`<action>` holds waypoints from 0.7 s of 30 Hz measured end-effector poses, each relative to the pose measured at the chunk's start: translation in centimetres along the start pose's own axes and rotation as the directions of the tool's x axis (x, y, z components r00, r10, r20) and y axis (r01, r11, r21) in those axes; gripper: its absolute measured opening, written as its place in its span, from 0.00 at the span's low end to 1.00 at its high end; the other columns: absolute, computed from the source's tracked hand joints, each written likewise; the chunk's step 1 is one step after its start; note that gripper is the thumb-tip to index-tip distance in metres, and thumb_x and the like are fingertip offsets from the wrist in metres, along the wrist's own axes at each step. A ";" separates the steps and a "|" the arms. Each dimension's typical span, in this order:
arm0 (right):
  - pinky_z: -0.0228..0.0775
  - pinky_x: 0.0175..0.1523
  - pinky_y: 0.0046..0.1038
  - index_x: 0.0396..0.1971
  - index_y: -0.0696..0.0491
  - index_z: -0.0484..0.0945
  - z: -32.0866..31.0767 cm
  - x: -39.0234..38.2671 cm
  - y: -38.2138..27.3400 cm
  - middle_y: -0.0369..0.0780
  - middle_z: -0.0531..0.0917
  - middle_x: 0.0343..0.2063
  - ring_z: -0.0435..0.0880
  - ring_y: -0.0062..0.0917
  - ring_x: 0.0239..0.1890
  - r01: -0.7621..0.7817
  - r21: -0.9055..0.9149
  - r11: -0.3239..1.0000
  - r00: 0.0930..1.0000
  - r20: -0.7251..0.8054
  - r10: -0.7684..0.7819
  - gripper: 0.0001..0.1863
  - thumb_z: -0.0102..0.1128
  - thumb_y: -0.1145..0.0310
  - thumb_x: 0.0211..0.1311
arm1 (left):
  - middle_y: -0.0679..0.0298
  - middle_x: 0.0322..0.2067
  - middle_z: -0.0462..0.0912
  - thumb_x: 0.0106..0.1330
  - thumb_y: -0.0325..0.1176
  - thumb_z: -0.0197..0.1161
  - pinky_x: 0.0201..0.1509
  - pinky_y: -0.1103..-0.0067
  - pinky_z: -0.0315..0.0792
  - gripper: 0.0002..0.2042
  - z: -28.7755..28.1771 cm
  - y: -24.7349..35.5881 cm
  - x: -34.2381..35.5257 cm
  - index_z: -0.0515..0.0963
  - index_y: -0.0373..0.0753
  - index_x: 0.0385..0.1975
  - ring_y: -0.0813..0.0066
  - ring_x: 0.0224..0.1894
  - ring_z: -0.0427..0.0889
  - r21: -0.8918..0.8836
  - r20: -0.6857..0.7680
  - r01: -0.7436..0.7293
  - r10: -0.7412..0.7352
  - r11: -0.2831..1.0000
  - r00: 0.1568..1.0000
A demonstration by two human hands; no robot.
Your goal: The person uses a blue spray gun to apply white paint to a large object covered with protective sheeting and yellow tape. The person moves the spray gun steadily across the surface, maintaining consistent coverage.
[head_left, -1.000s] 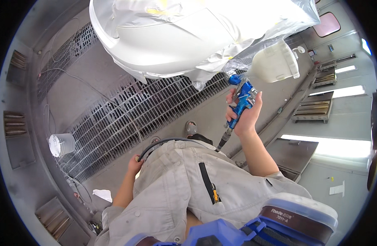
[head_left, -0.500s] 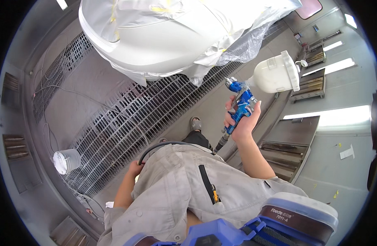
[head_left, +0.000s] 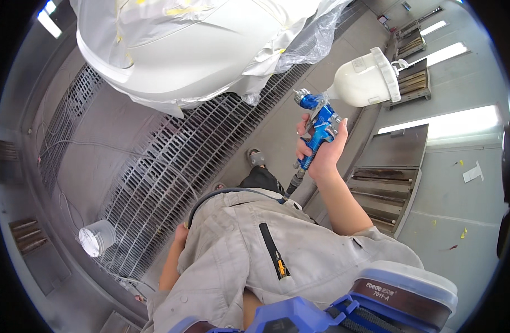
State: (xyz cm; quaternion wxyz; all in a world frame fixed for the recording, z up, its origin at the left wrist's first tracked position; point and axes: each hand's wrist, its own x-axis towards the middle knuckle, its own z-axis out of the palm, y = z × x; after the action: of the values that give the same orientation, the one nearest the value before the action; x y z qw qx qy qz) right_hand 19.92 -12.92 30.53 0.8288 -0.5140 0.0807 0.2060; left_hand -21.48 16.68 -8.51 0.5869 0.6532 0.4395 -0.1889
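Note:
My right hand (head_left: 328, 154) is wrapped round the handle of a blue spray gun (head_left: 323, 123), held out in front of me on the right. On the gun sits a white paint cup (head_left: 366, 82), tilted sideways, and the nozzle points left toward a car. A dark air hose (head_left: 213, 195) runs from the bottom of the handle across my waist to my left side. There my left hand (head_left: 182, 231) is closed on the hose, its fingers mostly hidden behind my clothing. The car's white bumper (head_left: 177, 66) is ahead, apart from the nozzle.
Plastic sheeting (head_left: 316, 44) with yellow tape covers parts of the car. Metal grating (head_left: 171, 150) lies in the floor under and before it. A white bucket (head_left: 102, 236) stands at the left, near loose hoses (head_left: 94, 143). Metal wall panels (head_left: 396, 147) line the right.
The car and floor have shifted left in view as my head turned. The spray gun appears slightly further left and higher, still in my right hand. Less of my left hand shows now.

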 end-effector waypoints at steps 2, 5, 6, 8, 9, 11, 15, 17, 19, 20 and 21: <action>0.57 0.23 0.30 0.50 0.57 0.76 -0.4 0.6 -0.5 0.41 0.79 0.33 0.60 0.22 0.13 0.023 -0.023 0.999 1.000 0.007 -0.023 0.45 0.23 0.29 0.72 | 0.66 0.31 0.89 0.59 0.36 0.76 0.41 0.71 0.77 0.12 0.2 1.1 0.5 0.87 0.35 0.36 0.77 0.33 0.82 0.083 -0.016 0.011 -0.010 0.997 1.000; 0.57 0.22 0.29 0.49 0.57 0.76 -1.3 1.5 -1.2 0.40 0.79 0.32 0.61 0.22 0.13 0.026 -0.017 1.000 0.999 0.020 -0.026 0.46 0.24 0.28 0.72 | 0.65 0.31 0.89 0.59 0.35 0.76 0.42 0.71 0.77 0.12 0.8 4.4 0.1 0.87 0.35 0.37 0.76 0.34 0.82 0.260 -0.011 -0.056 0.061 0.964 0.998; 0.58 0.21 0.29 0.49 0.57 0.76 -1.4 2.3 -1.5 0.39 0.79 0.31 0.62 0.21 0.13 0.024 -0.009 1.000 0.999 0.030 -0.024 0.46 0.24 0.27 0.72 | 0.65 0.31 0.89 0.59 0.35 0.76 0.42 0.71 0.77 0.12 0.9 5.7 0.0 0.87 0.35 0.37 0.76 0.34 0.83 0.222 -0.001 -0.043 0.045 0.974 0.999; 0.58 0.20 0.27 0.48 0.57 0.76 -2.1 3.6 -2.1 0.38 0.79 0.31 0.63 0.20 0.13 0.016 -0.007 1.000 0.999 0.046 -0.015 0.46 0.26 0.26 0.71 | 0.65 0.31 0.89 0.59 0.35 0.76 0.42 0.72 0.77 0.12 1.7 7.6 0.2 0.86 0.36 0.37 0.75 0.34 0.83 0.183 0.004 -0.010 0.010 0.983 1.000; 0.58 0.20 0.27 0.49 0.58 0.76 -2.5 4.3 -2.5 0.39 0.79 0.31 0.62 0.20 0.13 0.016 -0.026 1.000 0.997 0.071 -0.015 0.47 0.25 0.26 0.71 | 0.65 0.32 0.89 0.59 0.35 0.75 0.42 0.72 0.77 0.11 2.2 8.1 0.5 0.86 0.36 0.37 0.75 0.34 0.83 0.175 0.019 -0.010 0.007 0.984 1.000; 0.58 0.22 0.28 0.51 0.58 0.75 -3.0 5.7 -3.2 0.39 0.78 0.32 0.62 0.20 0.14 0.019 -0.064 0.998 0.991 0.130 -0.010 0.47 0.24 0.26 0.70 | 0.65 0.32 0.89 0.60 0.34 0.75 0.42 0.72 0.77 0.11 2.8 8.0 1.6 0.86 0.36 0.38 0.76 0.34 0.83 0.167 0.021 0.003 -0.006 0.986 1.000; 0.57 0.19 0.24 0.50 0.58 0.75 -3.9 8.9 -5.2 0.38 0.78 0.31 0.62 0.18 0.13 0.023 -0.060 0.998 0.983 0.184 -0.012 0.46 0.26 0.26 0.71 | 0.65 0.32 0.89 0.61 0.34 0.74 0.43 0.72 0.77 0.10 5.5 5.1 4.8 0.86 0.35 0.38 0.76 0.35 0.83 0.005 0.006 -0.072 0.072 0.997 0.997; 0.56 0.18 0.24 0.49 0.58 0.75 -4.3 11.0 -6.8 0.37 0.78 0.30 0.61 0.17 0.12 -0.006 -0.052 0.999 0.983 0.185 0.016 0.46 0.27 0.26 0.71 | 0.65 0.32 0.90 0.61 0.34 0.73 0.44 0.72 0.77 0.10 7.1 4.1 6.4 0.86 0.35 0.37 0.75 0.36 0.84 0.088 0.043 -0.138 0.135 0.986 0.990; 0.56 0.18 0.24 0.48 0.58 0.75 -4.8 12.9 -8.4 0.37 0.78 0.29 0.61 0.17 0.12 -0.052 -0.033 0.998 0.979 0.195 0.057 0.46 0.27 0.25 0.71 | 0.63 0.32 0.89 0.61 0.34 0.72 0.44 0.71 0.77 0.10 7.4 4.0 6.8 0.86 0.35 0.37 0.73 0.36 0.84 0.148 0.024 -0.129 0.127 0.980 0.992; 0.56 0.18 0.24 0.46 0.57 0.76 -5.1 13.9 -9.0 0.37 0.78 0.28 0.61 0.17 0.12 -0.062 -0.017 0.998 0.974 0.216 0.064 0.46 0.28 0.25 0.70 | 0.61 0.32 0.89 0.61 0.35 0.72 0.44 0.71 0.77 0.10 7.9 4.4 6.8 0.86 0.36 0.37 0.73 0.35 0.85 0.176 0.019 -0.123 0.122 0.977 0.992; 0.56 0.18 0.24 0.46 0.57 0.76 -5.4 14.9 -9.7 0.37 0.78 0.28 0.61 0.17 0.12 -0.072 -0.024 0.997 0.973 0.217 0.076 0.46 0.28 0.25 0.70 | 0.60 0.31 0.89 0.61 0.35 0.72 0.43 0.70 0.77 0.10 8.3 5.1 6.9 0.86 0.36 0.37 0.72 0.35 0.85 0.205 0.015 -0.118 0.118 0.972 0.993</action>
State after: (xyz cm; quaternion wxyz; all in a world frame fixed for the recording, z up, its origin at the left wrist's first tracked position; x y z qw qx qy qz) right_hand 37.86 -17.63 30.79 0.8202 -0.4916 0.0071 0.2923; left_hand -11.47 11.73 -12.68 0.5272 0.7350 0.3772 -0.1989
